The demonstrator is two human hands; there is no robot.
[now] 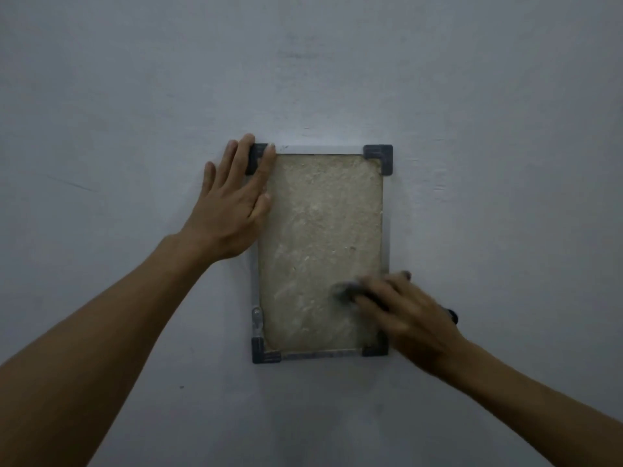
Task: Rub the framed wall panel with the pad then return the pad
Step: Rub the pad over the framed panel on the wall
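Note:
A framed wall panel [320, 230] hangs on a pale wall, with a rough beige surface, a thin light frame and dark corner pieces. My left hand [236, 203] lies flat on its upper left corner, fingers straight, covering part of the left edge. My right hand [404, 315] is at the panel's lower right and holds a dark grey pad [344, 292] against the beige surface. The pad is blurred and mostly hidden under my fingers.
The pale grey wall [337, 79] fills the view all around the panel. A small metal fitting [257, 319] sits on the frame's lower left side. A dark band shows at my right wrist [451, 315].

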